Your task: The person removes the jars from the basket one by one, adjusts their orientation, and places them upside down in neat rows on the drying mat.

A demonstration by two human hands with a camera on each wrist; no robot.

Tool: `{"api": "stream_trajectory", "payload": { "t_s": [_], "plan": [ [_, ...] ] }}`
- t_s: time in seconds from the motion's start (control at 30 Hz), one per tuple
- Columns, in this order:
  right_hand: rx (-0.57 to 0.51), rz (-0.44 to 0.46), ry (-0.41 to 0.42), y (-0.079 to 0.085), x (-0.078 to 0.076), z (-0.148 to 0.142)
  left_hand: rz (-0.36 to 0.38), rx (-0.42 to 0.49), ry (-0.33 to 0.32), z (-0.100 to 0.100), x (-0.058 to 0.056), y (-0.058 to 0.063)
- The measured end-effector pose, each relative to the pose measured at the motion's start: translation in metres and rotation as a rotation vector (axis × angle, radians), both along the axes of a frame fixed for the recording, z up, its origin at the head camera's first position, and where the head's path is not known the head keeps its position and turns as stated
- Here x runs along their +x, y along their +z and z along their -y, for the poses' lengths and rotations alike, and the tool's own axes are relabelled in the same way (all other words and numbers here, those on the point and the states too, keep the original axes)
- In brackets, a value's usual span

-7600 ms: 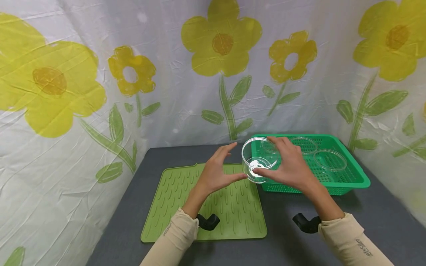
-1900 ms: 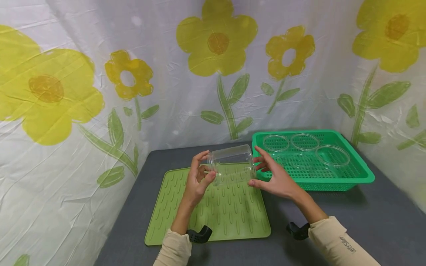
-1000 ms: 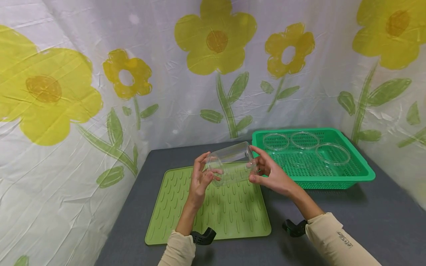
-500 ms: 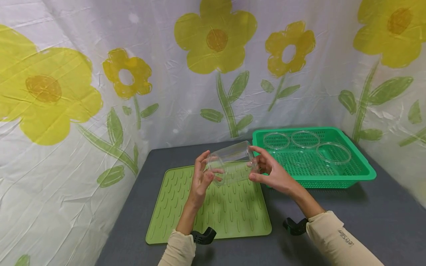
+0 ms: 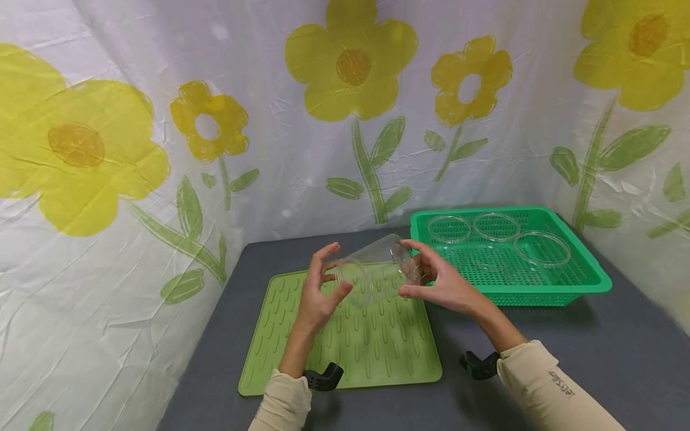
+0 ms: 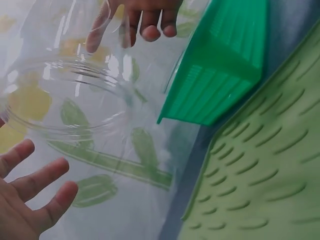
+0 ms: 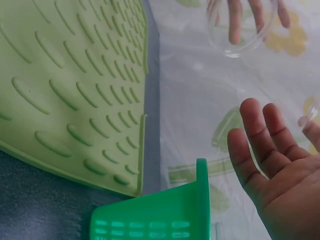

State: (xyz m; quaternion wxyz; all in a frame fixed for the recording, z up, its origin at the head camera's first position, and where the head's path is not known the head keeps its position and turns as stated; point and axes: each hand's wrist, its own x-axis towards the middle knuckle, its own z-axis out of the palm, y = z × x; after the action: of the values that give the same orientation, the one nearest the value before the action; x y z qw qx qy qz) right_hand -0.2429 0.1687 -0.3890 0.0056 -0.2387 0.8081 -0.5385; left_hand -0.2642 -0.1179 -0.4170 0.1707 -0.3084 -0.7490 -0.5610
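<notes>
A clear, empty jar [image 5: 381, 254] is held tilted above the green mat, its ringed mouth facing left and its base right. My right hand [image 5: 450, 288] grips the base end between thumb and fingers. My left hand [image 5: 312, 305] is spread around the mouth end, thumb and fingers apart. In the left wrist view, the left fingers [image 6: 47, 180] stand just off the jar's ridged rim [image 6: 75, 70]. The right wrist view has the right hand's [image 7: 280, 175] other fingers extended, and only part of the jar shows at the top and right edge.
Right of the hands stands a green perforated basket [image 5: 598, 284] with three clear round containers [image 5: 541, 263] inside. A green ridged mat [image 5: 377, 365] lies on the dark grey table [image 5: 215, 371]. A flower-printed curtain [image 5: 269, 197] surrounds the table's back and sides.
Earlier the jar was upright near the basket; it has since moved left and been turned on its side. In the last half second, the left thumb and fingers have loosened from the mouth end.
</notes>
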Motion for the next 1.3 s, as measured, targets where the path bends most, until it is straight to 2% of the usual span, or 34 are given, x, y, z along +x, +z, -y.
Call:
{"api": "stream_trajectory", "payload": {
  "t_s": [0.13,0.3,0.4,0.5,0.63,0.93,1.03,1.3],
  "plan": [
    [0.086,-0.032,-0.023,0.002,0.000,0.003,-0.066,-0.181,0.079,0.001,0.002,0.010],
    [0.257,-0.119,-0.055,0.007,0.000,0.011,-0.165,-0.413,0.124,-0.001,0.003,0.019],
    [0.355,-0.184,-0.056,0.010,0.001,0.015,-0.191,-0.500,0.136,-0.004,0.004,0.021],
    [0.437,-0.254,-0.064,0.013,0.003,0.020,-0.185,-0.549,0.140,-0.006,0.005,0.019],
    [0.514,-0.317,-0.082,0.016,0.006,0.025,-0.161,-0.563,0.135,-0.008,0.007,0.014],
    [0.585,-0.346,-0.108,0.019,0.008,0.030,-0.153,-0.500,0.115,-0.006,0.005,0.006],
    [0.568,-0.332,-0.110,0.018,0.008,0.030,-0.111,-0.467,0.118,-0.002,0.003,0.004],
    [0.522,-0.299,-0.130,0.014,0.008,0.030,0.018,-0.349,0.186,0.015,-0.001,-0.003]
  ]
}}
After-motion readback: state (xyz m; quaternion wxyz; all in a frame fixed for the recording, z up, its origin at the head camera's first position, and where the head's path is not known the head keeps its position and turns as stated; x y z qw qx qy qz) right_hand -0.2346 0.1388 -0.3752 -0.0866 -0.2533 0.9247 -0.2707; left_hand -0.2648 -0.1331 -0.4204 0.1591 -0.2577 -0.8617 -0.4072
